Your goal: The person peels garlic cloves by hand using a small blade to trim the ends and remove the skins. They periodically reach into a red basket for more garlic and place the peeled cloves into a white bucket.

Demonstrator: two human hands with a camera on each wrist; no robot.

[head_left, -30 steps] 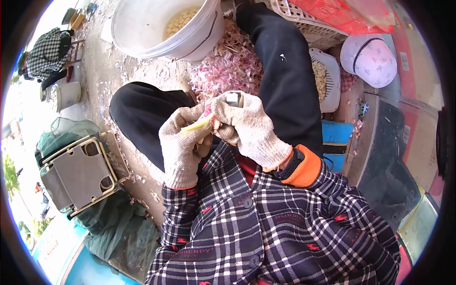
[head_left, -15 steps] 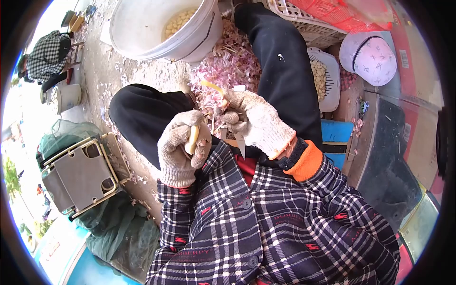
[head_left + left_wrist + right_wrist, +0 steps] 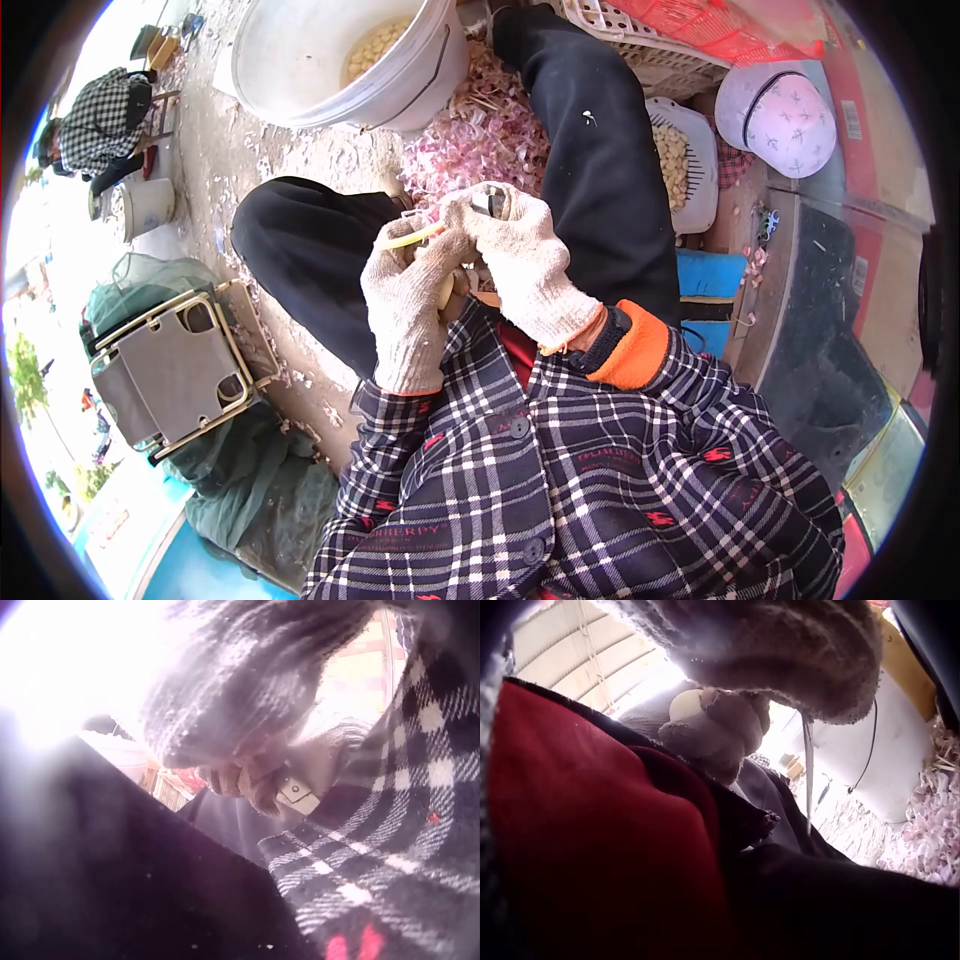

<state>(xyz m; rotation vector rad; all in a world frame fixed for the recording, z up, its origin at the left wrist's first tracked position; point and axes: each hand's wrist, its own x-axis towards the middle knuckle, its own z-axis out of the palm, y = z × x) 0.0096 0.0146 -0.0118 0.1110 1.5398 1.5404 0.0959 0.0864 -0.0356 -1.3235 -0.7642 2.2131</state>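
A garlic clove (image 3: 443,290) is being held in the curled grip of the gloved left hand (image 3: 408,285), just above the lap, with a yellowish peel strip (image 3: 408,239) curling off at 10 o'clock. A small knife (image 3: 490,203) is being gripped by the gloved right hand (image 3: 522,262), which is touching the left. Beyond, at 12 o'clock, pink garlic skins (image 3: 480,140) are lying on the ground beside a white bucket (image 3: 420,80) of peeled cloves; a white basket (image 3: 702,190) is sitting at 2 o'clock.

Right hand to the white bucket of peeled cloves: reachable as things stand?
Probably yes, once freed. The right hand grips a small knife against the garlic clove; the white bucket stands open beyond the knees, nothing between.
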